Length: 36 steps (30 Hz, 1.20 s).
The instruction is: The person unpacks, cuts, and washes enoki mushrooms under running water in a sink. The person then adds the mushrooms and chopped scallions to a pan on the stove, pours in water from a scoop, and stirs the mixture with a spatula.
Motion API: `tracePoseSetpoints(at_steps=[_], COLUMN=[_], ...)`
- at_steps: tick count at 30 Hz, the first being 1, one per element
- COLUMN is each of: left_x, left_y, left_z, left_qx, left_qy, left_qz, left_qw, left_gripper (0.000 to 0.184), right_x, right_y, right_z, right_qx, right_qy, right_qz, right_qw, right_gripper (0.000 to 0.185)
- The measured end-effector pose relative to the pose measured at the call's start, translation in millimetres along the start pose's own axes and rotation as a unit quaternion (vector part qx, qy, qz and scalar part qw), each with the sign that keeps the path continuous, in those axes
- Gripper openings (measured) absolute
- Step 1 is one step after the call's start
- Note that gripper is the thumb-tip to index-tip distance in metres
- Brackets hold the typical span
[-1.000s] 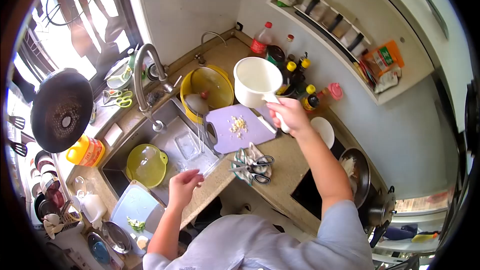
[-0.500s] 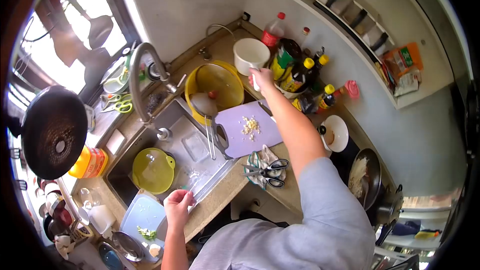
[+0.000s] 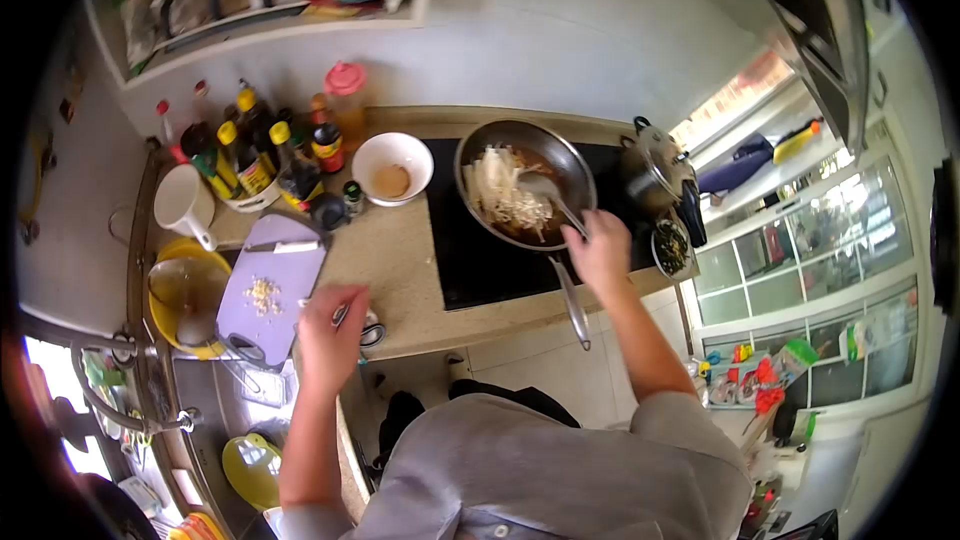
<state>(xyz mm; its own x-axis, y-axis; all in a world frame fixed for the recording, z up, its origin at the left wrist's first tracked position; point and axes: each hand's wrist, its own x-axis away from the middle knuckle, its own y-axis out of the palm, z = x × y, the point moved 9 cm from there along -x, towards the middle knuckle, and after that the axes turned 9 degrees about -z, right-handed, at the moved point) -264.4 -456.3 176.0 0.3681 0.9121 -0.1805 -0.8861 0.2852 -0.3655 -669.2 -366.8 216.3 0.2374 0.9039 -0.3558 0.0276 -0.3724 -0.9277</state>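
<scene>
Right hand (image 3: 603, 252): one, above the front part of the stove (image 3: 455, 270), fingers wrapped around the handle of a spatula (image 3: 570, 215).
Spatula: head down in the pan, among the food.
Pan (image 3: 565, 158): one, dark inside, on the stove; its handle (image 3: 570, 302) points toward the front edge of the desk (image 3: 395, 265).
Food (image 3: 497, 180): pale strands heaped at the left side of the pan, brown sauce beside them.
Lidded pot (image 3: 655, 168): one, metal, at the right of the stove, toward the back edge.
Dish of dark greens (image 3: 670, 245): one, near the right end of the desk, at the front edge.
Left hand (image 3: 332, 332): one, fingers bent, near the desk's front edge; cannot tell whether it holds anything. Scissors (image 3: 372, 334) show in part just beside it.
Cutting board (image 3: 290, 285): one, purple, toward the left end of the desk; on it, a knife (image 3: 290, 247) and chopped pale bits (image 3: 263, 295).
Bowl (image 3: 412, 152): one, white, brown contents, left of the stove.
Bottles (image 3: 293, 175): several, along the back edge.
White pot (image 3: 183, 200): one, with handle, near the back left corner.
Yellow basin (image 3: 160, 318): one, beside the cutting board.
</scene>
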Motion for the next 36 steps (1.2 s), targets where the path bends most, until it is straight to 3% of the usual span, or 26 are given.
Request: tracePoseSetpoints(at_steps=[1, 2, 3, 4, 5, 6, 7, 8, 9, 11, 12, 13, 15, 17, 19, 24, 31, 34, 36], left_x=[-28.8, -58.5, -90.0, -122.7, -146.2, -161.5, -172.7, -186.0, -189.0, -197.4, -193.5, -191.5, -197.2, -188.5, -175.0, -116.0, -18.6, 11.4, 20.7], left_y=[27.8, 62.7, 95.0, 132.6, 171.8, 216.1, 255.4, 283.2, 293.1, 302.1, 299.2, 299.9, 281.3, 265.4, 232.5, 180.1, 107.6, 95.7, 97.2], left_z=[13.6, 11.3, 30.2, 33.6, 41.1, 22.2, 2.8, -11.6, -5.8, 13.0, 26.7, 25.8, 26.6, 36.9, 41.2, 26.3, -26.5, -35.9, -40.9], left_qx=[0.024, 0.059, 0.093, 0.048, -0.056, -0.289, -0.442, -0.504, -0.510, -0.472, -0.453, -0.459, -0.305, -0.310, -0.248, -0.234, -0.196, -0.205, -0.179], left_qy=[0.033, 0.006, 0.008, 0.031, 0.179, 0.237, 0.178, 0.071, 0.070, 0.101, 0.183, 0.182, 0.129, 0.113, 0.118, 0.097, 0.018, -0.026, -0.053], left_qz=[-0.027, -0.079, -0.118, -0.161, -0.130, -0.097, -0.217, -0.336, -0.334, -0.242, -0.149, -0.153, -0.107, -0.070, 0.027, 0.054, 0.091, 0.088, 0.079], left_qw=[0.999, 0.995, 0.989, 0.985, 0.974, 0.922, 0.852, 0.792, 0.789, 0.842, 0.860, 0.856, 0.937, 0.941, 0.961, 0.966, 0.976, 0.975, 0.979], left_gripper=[0.010, 0.014, 0.023, 0.029, 0.024, 0.023, 0.021, 0.019, 0.019, 0.016, 0.019, 0.019, 0.021, 0.022, 0.023, 0.022, 0.016, 0.014, 0.014], right_x=[26.9, 57.5, 79.6, 90.2, 98.8, 105.6, 100.8, 91.0, 81.1, 65.6, 63.2, 67.1, 67.6, 64.5, 58.6, 43.9, 64.5, 73.0, 67.8], right_y=[2.8, 4.5, 19.1, 35.8, 52.0, 56.0, 53.4, 48.2, 43.8, 21.5, 6.8, 0.5, -19.8, -29.0, 1.6, 42.0, -73.7, -72.4, -39.1], right_z=[61.6, 105.3, 147.0, 166.5, 180.1, 186.9, 177.3, 169.6, 166.5, 153.6, 150.4, 149.0, 135.1, 111.2, 100.1, 105.9, 111.8, 88.7, 85.3], right_qx=[0.091, 0.169, 0.120, -0.015, -0.150, -0.158, -0.194, -0.229, -0.235, -0.271, -0.250, -0.258, -0.187, -0.128, -0.051, 0.009, -0.098, -0.021, -0.015], right_qy=[0.086, 0.119, 0.158, 0.140, 0.118, 0.120, 0.088, 0.052, 0.050, 0.011, -0.023, -0.020, -0.058, -0.088, -0.086, -0.077, -0.059, -0.071, -0.064], right_qz=[-0.055, -0.045, -0.172, -0.193, -0.209, -0.209, -0.164, -0.117, -0.114, -0.086, -0.039, -0.039, -0.043, -0.097, -0.159, -0.143, -0.108, -0.192, -0.164], right_qw=[0.991, 0.977, 0.965, 0.971, 0.959, 0.958, 0.963, 0.965, 0.964, 0.959, 0.967, 0.965, 0.980, 0.983, 0.982, 0.987, 0.987, 0.978, 0.984], right_gripper=[0.036, 0.045, 0.047, 0.048, 0.050, 0.050, 0.048, 0.047, 0.047, 0.043, 0.037, 0.037, 0.039, 0.041, 0.042, 0.040, 0.038, 0.037, 0.036])
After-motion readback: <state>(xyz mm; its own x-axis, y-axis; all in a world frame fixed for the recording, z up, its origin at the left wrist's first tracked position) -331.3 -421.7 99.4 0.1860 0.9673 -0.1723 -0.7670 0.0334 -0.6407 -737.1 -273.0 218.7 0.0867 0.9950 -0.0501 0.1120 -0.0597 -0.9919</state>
